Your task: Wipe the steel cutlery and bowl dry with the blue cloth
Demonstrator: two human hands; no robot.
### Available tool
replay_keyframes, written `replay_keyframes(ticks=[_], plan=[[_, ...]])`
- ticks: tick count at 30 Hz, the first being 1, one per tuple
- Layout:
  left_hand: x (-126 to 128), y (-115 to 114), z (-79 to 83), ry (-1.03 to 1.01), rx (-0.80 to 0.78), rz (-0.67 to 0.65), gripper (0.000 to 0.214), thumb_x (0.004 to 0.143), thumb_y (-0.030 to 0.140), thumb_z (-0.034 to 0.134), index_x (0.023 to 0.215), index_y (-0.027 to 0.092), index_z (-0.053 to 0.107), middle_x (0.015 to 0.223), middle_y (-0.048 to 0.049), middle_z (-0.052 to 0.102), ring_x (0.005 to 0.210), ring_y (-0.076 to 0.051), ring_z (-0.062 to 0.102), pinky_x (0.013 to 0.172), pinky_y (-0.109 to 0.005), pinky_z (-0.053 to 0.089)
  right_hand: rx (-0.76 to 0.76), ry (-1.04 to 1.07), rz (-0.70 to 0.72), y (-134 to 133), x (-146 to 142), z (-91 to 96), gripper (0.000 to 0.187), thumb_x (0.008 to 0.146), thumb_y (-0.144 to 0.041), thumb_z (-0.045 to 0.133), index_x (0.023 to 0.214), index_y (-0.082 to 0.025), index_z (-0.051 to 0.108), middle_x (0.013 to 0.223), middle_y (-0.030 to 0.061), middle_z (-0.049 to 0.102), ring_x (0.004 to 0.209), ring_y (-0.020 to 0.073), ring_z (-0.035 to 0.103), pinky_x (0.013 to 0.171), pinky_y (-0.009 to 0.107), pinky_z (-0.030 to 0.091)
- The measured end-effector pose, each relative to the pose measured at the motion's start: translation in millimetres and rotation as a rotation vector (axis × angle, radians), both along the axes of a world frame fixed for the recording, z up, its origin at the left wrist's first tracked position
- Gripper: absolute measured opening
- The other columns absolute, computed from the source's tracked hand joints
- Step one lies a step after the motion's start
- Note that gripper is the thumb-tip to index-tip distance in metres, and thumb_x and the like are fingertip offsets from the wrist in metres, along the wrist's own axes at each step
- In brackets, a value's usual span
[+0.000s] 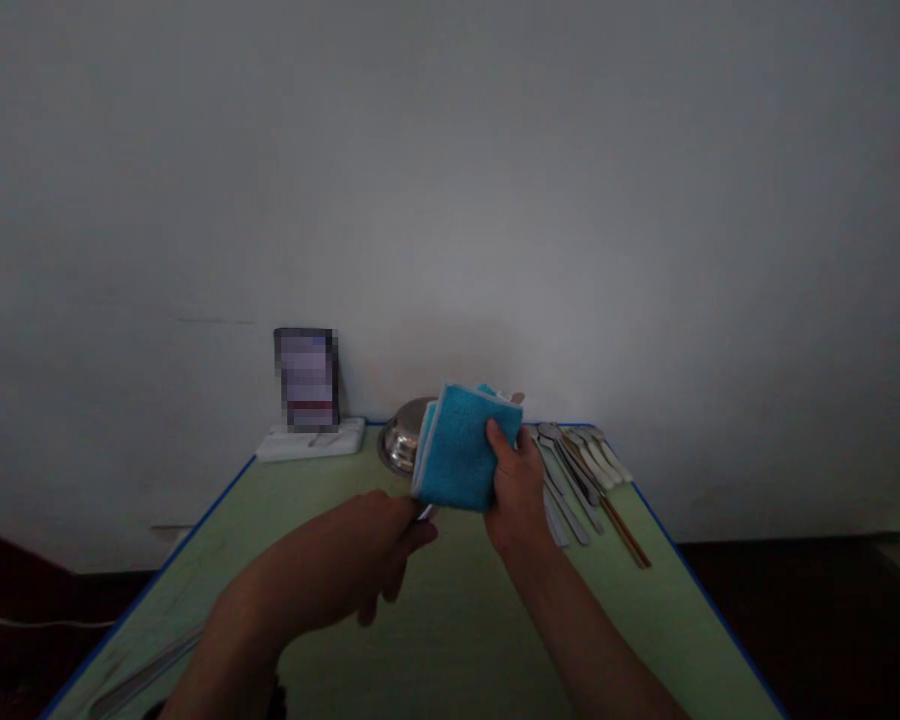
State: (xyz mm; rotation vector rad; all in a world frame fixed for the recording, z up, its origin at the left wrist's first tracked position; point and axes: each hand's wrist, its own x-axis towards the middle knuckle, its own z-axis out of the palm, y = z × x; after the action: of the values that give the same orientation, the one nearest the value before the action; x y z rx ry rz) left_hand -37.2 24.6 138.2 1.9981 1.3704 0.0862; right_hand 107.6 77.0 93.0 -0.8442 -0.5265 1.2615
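My right hand (516, 480) grips a folded blue cloth (461, 450) with pale edging, its thumb pressed flat on the front. From the left, my left hand (382, 545) is closed on a thin shiny metal utensil (428, 512). Only a short stretch of that utensil shows, at the cloth's lower left corner; the rest is hidden by the cloth and my fingers, so its kind is unclear. Both hands are raised above the green table (420, 650), close together.
Behind the cloth stands an upturned metal bowl (403, 437). Metal spoons and other cutlery (570, 480), white spoons (604, 455) and brown chopsticks (626, 532) lie at right. A blurred-out screen (307, 380) rests on a white stand (311, 443). Long metal utensil (146, 672) at lower left.
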Motion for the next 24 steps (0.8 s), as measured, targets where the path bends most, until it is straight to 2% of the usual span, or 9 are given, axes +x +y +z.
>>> replay_keyframes(ticks=[6, 9, 14, 18, 24], plan=[[-1.2, 3.5, -3.1, -0.013, 0.065, 0.009, 0.036, 0.088, 0.045, 0.029, 0.077, 0.019, 0.051, 0.053, 0.0017, 0.06, 0.041, -0.013, 0.058, 0.042, -0.021, 0.04, -0.039, 0.101, -0.063, 7.7, 9.2, 1.7, 0.037, 0.073, -0.04, 0.059, 0.103, -0.021, 0.055, 0.095, 0.0028, 0.068, 0.077, 0.0155, 0.064, 0.07, 0.034, 0.052], [-0.8, 0.5, -1.6, 0.014, 0.079, 0.001, 0.039, 0.088, 0.048, 0.028, 0.076, 0.019, 0.052, 0.053, 0.0018, 0.06, 0.04, -0.013, 0.057, 0.041, -0.021, 0.038, -0.058, 0.136, -0.143, 15.8, 25.1, 6.0, 0.029, 0.074, -0.035, 0.059, 0.098, -0.019, 0.058, 0.092, 0.0019, 0.069, 0.075, 0.0145, 0.064, 0.07, 0.032, 0.052], [-0.9, -7.9, 2.7, 0.064, 0.1, -0.01, 0.04, 0.088, 0.049, 0.027, 0.078, 0.021, 0.054, 0.053, 0.0017, 0.059, 0.04, -0.013, 0.056, 0.039, -0.021, 0.034, 0.0, 0.175, -0.213, 22.2, 49.3, 15.3, 0.019, 0.075, -0.032, 0.059, 0.086, -0.017, 0.06, 0.078, -0.001, 0.07, 0.065, 0.012, 0.063, 0.064, 0.027, 0.052], [-0.1, -11.7, 7.2, 0.085, 0.103, -0.016, 0.041, 0.088, 0.05, 0.027, 0.077, 0.02, 0.054, 0.053, 0.0014, 0.059, 0.041, -0.012, 0.055, 0.038, -0.02, 0.031, 0.048, 0.156, -0.222, 16.7, 45.9, 21.0, 0.025, 0.073, -0.039, 0.06, 0.086, -0.017, 0.059, 0.08, -0.0005, 0.069, 0.062, 0.0111, 0.063, 0.06, 0.025, 0.051], [1.6, -13.3, 10.5, 0.058, 0.064, -0.026, 0.041, 0.089, 0.049, 0.026, 0.074, 0.02, 0.051, 0.053, 0.002, 0.059, 0.041, -0.012, 0.056, 0.039, -0.02, 0.034, 0.064, -0.015, -0.212, 5.7, 28.3, 23.8, 0.035, 0.073, -0.05, 0.054, 0.076, -0.015, 0.058, 0.065, -0.0007, 0.064, 0.053, 0.0107, 0.056, 0.053, 0.024, 0.048]])
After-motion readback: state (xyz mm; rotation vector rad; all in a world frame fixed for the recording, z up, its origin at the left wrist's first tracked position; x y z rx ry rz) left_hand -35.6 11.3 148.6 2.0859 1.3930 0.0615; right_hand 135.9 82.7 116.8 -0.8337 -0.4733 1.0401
